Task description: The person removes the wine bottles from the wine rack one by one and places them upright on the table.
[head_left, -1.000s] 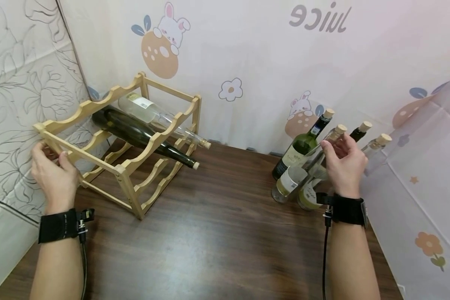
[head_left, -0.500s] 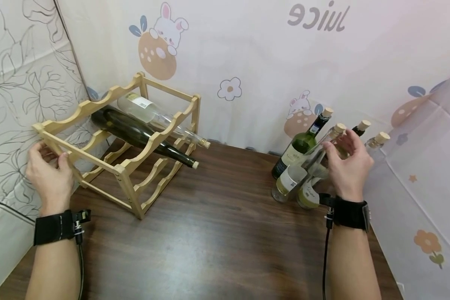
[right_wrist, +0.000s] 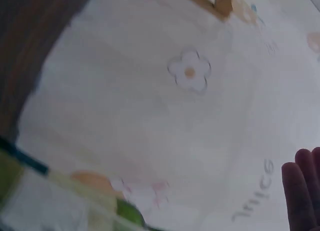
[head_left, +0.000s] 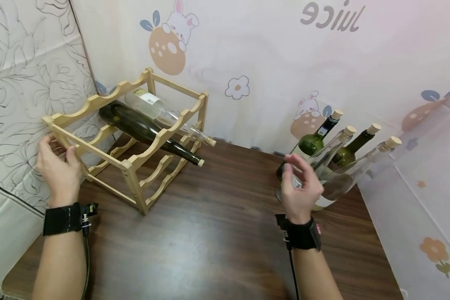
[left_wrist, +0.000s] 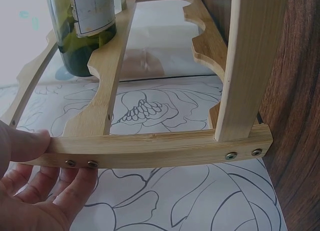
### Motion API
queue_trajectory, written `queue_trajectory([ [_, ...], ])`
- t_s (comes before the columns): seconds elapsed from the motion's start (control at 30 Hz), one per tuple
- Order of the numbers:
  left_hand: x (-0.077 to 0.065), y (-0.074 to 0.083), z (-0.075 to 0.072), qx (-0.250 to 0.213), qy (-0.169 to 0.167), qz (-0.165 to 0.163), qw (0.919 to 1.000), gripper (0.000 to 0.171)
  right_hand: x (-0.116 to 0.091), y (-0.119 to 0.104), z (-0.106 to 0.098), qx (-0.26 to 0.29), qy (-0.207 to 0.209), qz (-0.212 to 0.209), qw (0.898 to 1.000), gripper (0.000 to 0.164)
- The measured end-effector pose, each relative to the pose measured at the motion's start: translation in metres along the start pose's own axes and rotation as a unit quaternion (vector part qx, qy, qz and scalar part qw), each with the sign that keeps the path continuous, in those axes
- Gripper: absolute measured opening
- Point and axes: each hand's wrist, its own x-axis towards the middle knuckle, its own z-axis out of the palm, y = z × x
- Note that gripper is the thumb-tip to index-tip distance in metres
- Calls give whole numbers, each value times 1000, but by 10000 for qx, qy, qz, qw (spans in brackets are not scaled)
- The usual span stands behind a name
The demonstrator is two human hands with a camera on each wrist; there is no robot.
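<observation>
At the left, my left hand (head_left: 57,168) grips a post of the light wooden wine rack (head_left: 134,187). In the left wrist view, the thumb lies on one side of that post (left_wrist: 150,150) and the fingers curl round the other. A dark green wine bottle (head_left: 132,121) and a clear bottle (head_left: 164,114) lie in the rack's upper tier, corked necks to the right. My right hand (head_left: 301,189), holding nothing and loosely bent, hovers before several standing corked bottles: a green one with a label (head_left: 310,143), another green one (head_left: 346,156) and clear ones (head_left: 350,179). It partly hides them.
The rack's lower tier has scalloped rails (head_left: 161,177). A dark wood table (head_left: 209,225) lies under everything. Printed cloths (head_left: 262,54) hang behind and at both sides, close to the rack and bottles. A cable (head_left: 294,271) trails from my right wrist.
My right hand has come away from the bottle necks, moving left and toward me. The bottles still stand there. My left hand keeps its hold on the rack. The head view has shifted slightly.
</observation>
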Motion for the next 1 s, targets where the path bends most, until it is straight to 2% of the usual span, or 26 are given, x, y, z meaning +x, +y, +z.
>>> queue_trajectory([
  [0.2, -3, -1, 1, -43, -37, -63, 10000, 40, -25, 8, 26, 110, -869, 5, 9962, 29],
  [0.37, -2, -3, 2, -73, 10, 4, 10000, 40, -37, 6, 46, 162, -1561, 117, 9875, 31],
  [0.7, 1, -5, 4, -84, 108, 34, 9999, 40, -54, -4, 88, -212, -2809, 199, 9593, 43],
  [0.83, 0, -3, 3, -109, 99, 62, 9999, 39, -59, -8, 111, -97, -3143, 320, 9487, 46],
  [1.0, -1, -2, 4, -142, 89, 102, 9998, 39, -63, -6, 133, 116, -3211, 466, 9458, 46],
])
